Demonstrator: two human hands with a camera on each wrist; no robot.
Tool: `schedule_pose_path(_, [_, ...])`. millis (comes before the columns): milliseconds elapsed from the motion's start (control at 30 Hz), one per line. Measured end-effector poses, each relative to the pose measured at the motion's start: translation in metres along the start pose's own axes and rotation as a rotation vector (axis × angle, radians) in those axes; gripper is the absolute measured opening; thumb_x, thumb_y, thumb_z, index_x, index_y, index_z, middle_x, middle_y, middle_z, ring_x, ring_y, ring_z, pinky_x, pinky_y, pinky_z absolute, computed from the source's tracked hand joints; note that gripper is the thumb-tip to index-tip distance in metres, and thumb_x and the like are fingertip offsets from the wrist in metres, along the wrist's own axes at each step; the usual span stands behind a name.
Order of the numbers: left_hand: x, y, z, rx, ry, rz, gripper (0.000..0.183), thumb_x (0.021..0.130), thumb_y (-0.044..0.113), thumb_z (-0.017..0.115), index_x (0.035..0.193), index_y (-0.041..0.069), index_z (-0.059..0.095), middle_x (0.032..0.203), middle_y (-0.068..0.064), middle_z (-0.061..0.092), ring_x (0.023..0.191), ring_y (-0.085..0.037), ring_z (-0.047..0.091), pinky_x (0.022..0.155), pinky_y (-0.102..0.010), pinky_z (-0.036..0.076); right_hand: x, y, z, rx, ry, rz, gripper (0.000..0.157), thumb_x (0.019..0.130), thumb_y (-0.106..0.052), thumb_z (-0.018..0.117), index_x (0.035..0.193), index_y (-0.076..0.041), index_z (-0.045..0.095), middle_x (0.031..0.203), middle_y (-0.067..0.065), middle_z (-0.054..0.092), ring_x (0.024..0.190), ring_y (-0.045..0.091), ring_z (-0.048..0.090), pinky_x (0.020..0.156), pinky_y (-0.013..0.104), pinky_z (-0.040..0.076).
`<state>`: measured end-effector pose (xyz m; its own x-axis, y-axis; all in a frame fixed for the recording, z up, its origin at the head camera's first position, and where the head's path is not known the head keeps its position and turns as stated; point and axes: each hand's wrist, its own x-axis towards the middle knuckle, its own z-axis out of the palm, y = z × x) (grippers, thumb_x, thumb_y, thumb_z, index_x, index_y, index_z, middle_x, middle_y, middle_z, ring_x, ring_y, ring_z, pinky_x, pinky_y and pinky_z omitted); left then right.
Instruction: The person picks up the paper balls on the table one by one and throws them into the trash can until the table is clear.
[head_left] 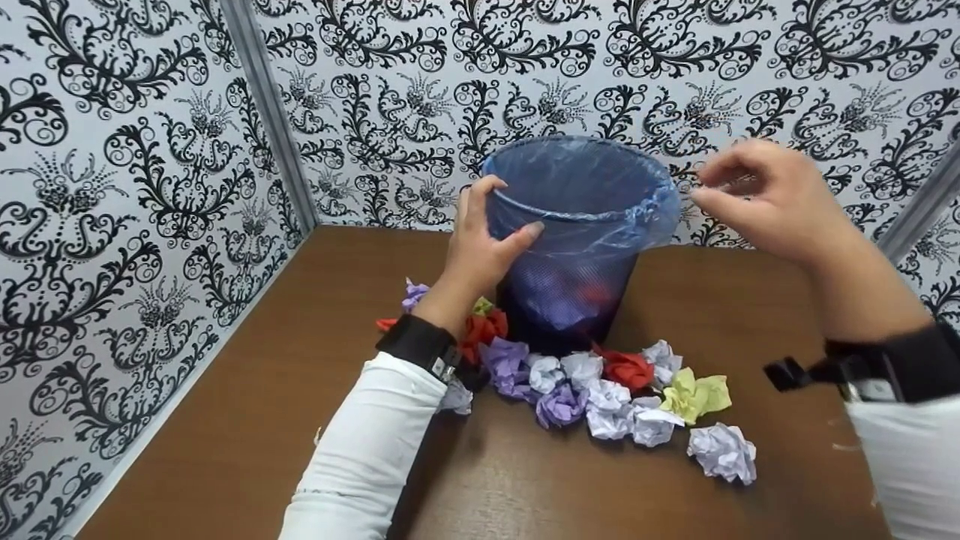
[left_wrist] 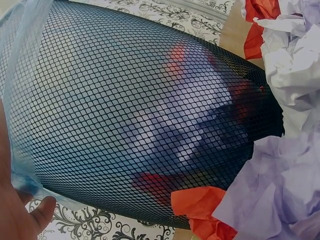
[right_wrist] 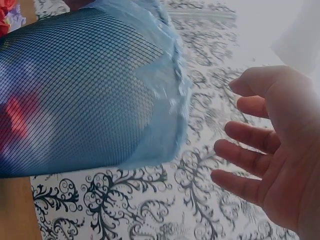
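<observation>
A dark mesh wastebasket (head_left: 574, 289) stands on the table, lined with a thin blue plastic bag (head_left: 607, 234) folded over its rim and bunched at the right. Crumpled paper shows through the mesh inside. My left hand (head_left: 480, 244) grips the rim at the left, its thumb on the bag's outer side. In the air to the right of the rim hangs my right hand (head_left: 784, 202), fingers loosely bent and apart from the bag. The right wrist view shows nothing in that hand (right_wrist: 280, 145).
Several crumpled paper balls lie along the basket's front: purple ones (head_left: 561, 406), a red one (head_left: 628, 370), a yellow one (head_left: 696, 395) and a white one (head_left: 723, 452) at the right. More lie by the left wrist. A patterned wall (head_left: 390, 112) rises behind the brown table (head_left: 247, 420).
</observation>
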<state>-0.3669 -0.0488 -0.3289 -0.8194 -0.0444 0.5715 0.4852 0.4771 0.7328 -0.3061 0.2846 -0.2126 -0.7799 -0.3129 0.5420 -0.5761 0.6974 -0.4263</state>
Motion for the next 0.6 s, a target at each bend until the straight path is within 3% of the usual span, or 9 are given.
schedule_pose_path(133, [0.000, 0.001, -0.002, -0.010, -0.001, 0.004, 0.077, 0.074, 0.065, 0.075, 0.138, 0.037, 0.042, 0.147, 0.001, 0.043, 0.128, -0.021, 0.050, 0.101, -0.051, 0.049, -0.031, 0.017, 0.001, -0.060, -0.081, 0.041, 0.021, 0.092, -0.026, 0.078, 0.109, -0.016, 0.071, 0.103, -0.001, 0.068, 0.086, 0.003, 0.062, 0.073, 0.009, 0.051])
schedule_pose_path(300, [0.001, 0.001, -0.004, -0.015, -0.002, 0.016, 0.077, 0.074, 0.065, 0.075, 0.138, 0.036, 0.042, 0.147, 0.001, 0.043, 0.130, -0.020, 0.049, 0.102, -0.050, 0.048, -0.070, 0.045, 0.020, -0.074, -0.324, 0.086, 0.034, 0.089, -0.036, 0.079, 0.118, -0.025, 0.067, 0.098, -0.003, 0.068, 0.082, 0.011, 0.065, 0.068, 0.024, 0.056])
schedule_pose_path(433, [0.000, 0.001, -0.003, -0.016, -0.005, 0.013, 0.076, 0.074, 0.066, 0.076, 0.137, 0.038, 0.042, 0.149, 0.003, 0.043, 0.131, -0.020, 0.049, 0.102, -0.050, 0.049, -0.092, 0.065, 0.039, -0.043, -0.468, 0.132, 0.046, 0.089, -0.040, 0.079, 0.126, -0.016, 0.065, 0.100, 0.001, 0.070, 0.082, 0.012, 0.065, 0.068, 0.026, 0.057])
schedule_pose_path(600, [0.000, 0.000, -0.001, -0.015, -0.007, 0.018, 0.074, 0.075, 0.063, 0.075, 0.136, 0.036, 0.043, 0.147, 0.001, 0.043, 0.130, -0.020, 0.049, 0.103, -0.050, 0.049, -0.110, 0.077, 0.058, -0.039, -0.574, 0.160, 0.047, 0.087, -0.042, 0.080, 0.118, -0.010, 0.069, 0.101, 0.003, 0.072, 0.086, 0.013, 0.066, 0.070, 0.027, 0.056])
